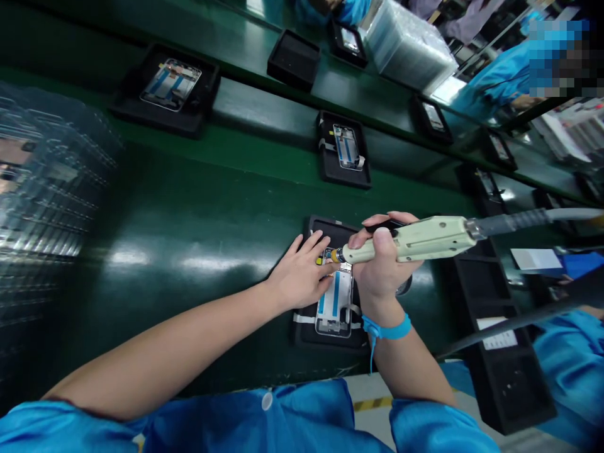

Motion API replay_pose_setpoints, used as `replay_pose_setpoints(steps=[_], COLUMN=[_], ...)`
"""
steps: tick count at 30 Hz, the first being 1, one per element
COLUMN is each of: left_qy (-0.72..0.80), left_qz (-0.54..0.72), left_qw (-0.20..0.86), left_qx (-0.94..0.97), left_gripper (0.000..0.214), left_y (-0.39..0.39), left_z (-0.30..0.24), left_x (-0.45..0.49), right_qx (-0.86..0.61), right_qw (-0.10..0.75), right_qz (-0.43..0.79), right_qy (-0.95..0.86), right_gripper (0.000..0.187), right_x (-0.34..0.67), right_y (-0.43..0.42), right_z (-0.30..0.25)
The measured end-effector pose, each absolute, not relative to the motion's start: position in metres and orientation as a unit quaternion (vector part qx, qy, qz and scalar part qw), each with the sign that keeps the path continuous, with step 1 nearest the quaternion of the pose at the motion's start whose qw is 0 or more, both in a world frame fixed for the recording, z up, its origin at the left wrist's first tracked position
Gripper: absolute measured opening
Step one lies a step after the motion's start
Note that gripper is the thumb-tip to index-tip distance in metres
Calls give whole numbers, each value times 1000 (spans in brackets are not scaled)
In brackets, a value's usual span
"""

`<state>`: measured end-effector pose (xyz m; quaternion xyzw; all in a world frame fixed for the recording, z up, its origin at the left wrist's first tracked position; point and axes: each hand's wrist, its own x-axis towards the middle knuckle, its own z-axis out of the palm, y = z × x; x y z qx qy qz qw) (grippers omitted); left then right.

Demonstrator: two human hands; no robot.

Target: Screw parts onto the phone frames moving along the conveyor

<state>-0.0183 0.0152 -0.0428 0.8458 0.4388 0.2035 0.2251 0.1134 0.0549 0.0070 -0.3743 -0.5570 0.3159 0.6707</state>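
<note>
My right hand is wrapped round a pale green electric screwdriver, its cable leading off to the right. The screwdriver's tip points at the upper part of an opened phone frame, which has blue strips along its middle. The phone lies in a black foam tray on the green bench. Stretched out with its fingers apart, my left hand rests over the phone's upper left edge and the tray. The fingers partly hide the phone's top. A blue wrist strap circles my right wrist.
More black trays with phone frames stand beyond, such as one tray ahead and another tray at far left. Stacked clear plastic trays rise at left. At right stands a long black compartment box. Co-workers in blue sit nearby.
</note>
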Motion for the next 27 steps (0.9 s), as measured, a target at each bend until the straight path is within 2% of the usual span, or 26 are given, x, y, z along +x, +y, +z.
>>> replay_pose_setpoints(steps=[17,27], left_qy=[436,459], left_qz=[201,157], left_qw=[215,197], left_qx=[851,852], left_gripper=[36,32], left_y=[17,16], left_z=[-44,-34], left_x=[-20,-24], right_qx=[-374,-386], right_qw=[651,649], right_qz=[323,336], right_qy=[-576,-563], right_gripper=[25,29], right_x=[114,112], right_y=[54,58], right_z=[-3,-10])
